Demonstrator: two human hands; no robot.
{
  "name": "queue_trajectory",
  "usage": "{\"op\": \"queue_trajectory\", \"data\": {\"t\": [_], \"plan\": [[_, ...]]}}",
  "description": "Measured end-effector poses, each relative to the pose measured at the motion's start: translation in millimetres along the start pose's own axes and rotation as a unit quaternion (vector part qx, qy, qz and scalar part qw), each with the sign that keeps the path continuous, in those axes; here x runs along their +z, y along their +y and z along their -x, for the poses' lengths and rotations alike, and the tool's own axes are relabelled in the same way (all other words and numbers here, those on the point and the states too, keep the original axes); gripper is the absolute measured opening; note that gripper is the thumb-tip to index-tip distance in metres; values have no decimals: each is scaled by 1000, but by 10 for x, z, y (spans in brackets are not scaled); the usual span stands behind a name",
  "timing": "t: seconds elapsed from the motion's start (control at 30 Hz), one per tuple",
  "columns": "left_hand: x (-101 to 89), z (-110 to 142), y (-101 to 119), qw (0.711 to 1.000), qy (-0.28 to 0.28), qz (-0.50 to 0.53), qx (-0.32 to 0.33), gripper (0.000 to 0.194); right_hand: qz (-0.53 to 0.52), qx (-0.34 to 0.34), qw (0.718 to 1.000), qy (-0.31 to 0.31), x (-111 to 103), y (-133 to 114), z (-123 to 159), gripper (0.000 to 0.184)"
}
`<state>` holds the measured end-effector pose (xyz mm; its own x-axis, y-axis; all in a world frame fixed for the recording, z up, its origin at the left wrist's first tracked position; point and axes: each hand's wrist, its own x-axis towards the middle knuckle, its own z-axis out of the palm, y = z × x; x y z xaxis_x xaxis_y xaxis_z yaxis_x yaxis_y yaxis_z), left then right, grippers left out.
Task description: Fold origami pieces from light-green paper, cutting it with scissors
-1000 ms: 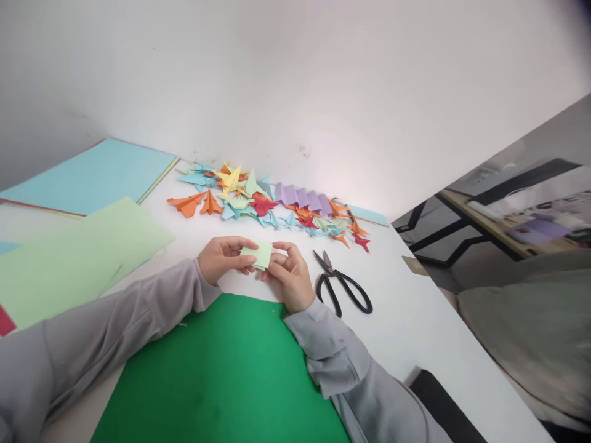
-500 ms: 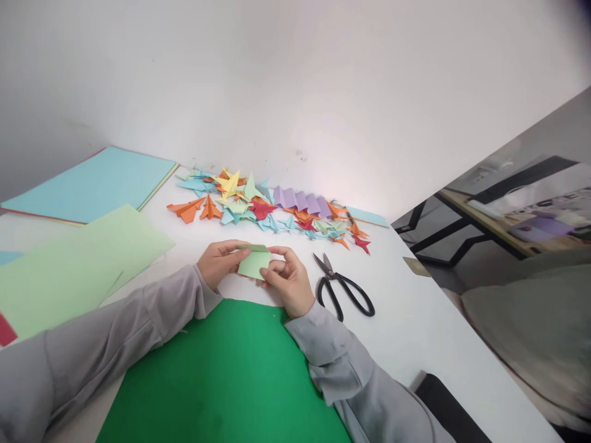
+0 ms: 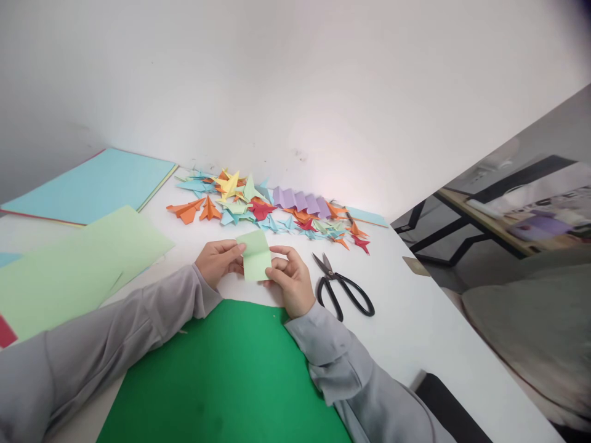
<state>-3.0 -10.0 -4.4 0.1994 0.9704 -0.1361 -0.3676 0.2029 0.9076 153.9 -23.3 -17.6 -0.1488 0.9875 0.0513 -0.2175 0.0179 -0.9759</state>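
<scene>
Between my hands, a small piece of light green paper is held up, with a crease running across its middle. My left hand pinches its left edge between thumb and fingers. At the lower right edge, my right hand grips it, the thumb in front and the fingers behind. A large green sheet lies below my hands on the white table. To the right of my right hand rest black-handled scissors, their blades slightly apart.
Along the wall lie many folded paper pieces in several colours, among them a purple pleated strip. Light green sheets and a stack topped with blue paper are on the left. A black object sits at the front right.
The folded-over top part of the light green paper has been opened upward, so the piece now stands taller. My left hand has shifted slightly; my right hand is nearly still.
</scene>
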Motion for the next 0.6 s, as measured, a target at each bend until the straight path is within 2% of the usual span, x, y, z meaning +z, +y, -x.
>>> {"op": "queue_trajectory", "data": {"t": [0.23, 0.37, 0.47, 0.6], "plan": [[-9, -20, 7, 999, 31, 7, -8, 31, -12, -13, 1000, 20, -14, 28, -8, 34], [-17, -19, 33, 1000, 23, 8, -17, 22, -19, -21, 998, 53, -21, 31, -23, 30], [-15, 19, 56, 999, -21, -25, -31, 20, -66, -25, 992, 103, -28, 32, -49, 30], [-19, 102, 51, 982, -126, -139, -19, 14, -115, -19, 982, 149, -30, 27, -76, 31]]}}
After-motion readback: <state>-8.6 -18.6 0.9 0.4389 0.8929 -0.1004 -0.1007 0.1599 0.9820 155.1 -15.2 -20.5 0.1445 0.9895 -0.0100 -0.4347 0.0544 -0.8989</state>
